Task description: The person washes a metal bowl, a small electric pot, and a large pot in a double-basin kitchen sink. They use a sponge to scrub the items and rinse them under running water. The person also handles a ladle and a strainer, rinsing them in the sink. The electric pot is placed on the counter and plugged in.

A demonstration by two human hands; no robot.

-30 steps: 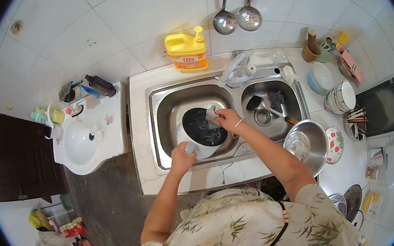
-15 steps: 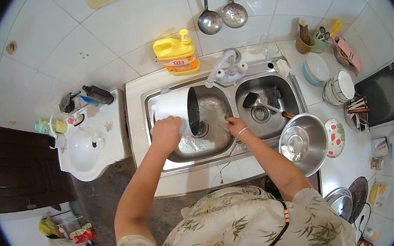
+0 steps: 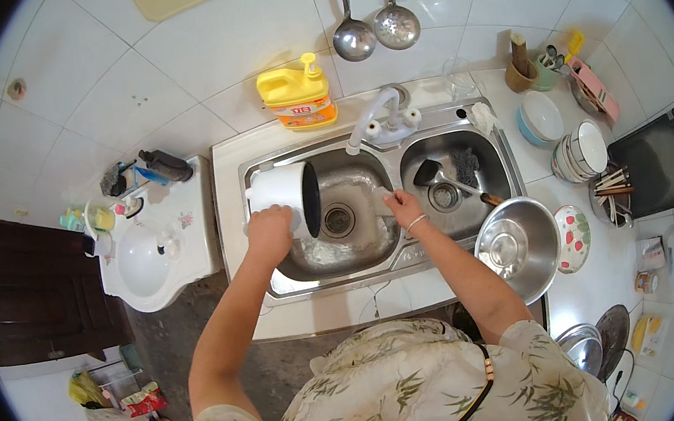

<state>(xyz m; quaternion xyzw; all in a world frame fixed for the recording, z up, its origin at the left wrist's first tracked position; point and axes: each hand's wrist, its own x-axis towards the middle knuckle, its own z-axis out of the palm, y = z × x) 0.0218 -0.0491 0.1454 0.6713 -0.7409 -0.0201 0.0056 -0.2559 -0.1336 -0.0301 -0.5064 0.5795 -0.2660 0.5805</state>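
pot [image 3: 278,186]: near side gripped, left fingers [image 3: 277,213] | cloth [image 3: 380,196]: pinched, right fingers [image 3: 395,199]

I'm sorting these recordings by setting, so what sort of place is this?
Most likely a home kitchen: a steel double sink is set into the counter, a ladle and a slotted skimmer hang against the tiled wall, and stacked bowls stand on the right.

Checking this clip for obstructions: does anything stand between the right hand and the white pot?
Apart from the pale cloth it holds, nothing visible stands between the right hand and the white pot; the faucet is farther back.
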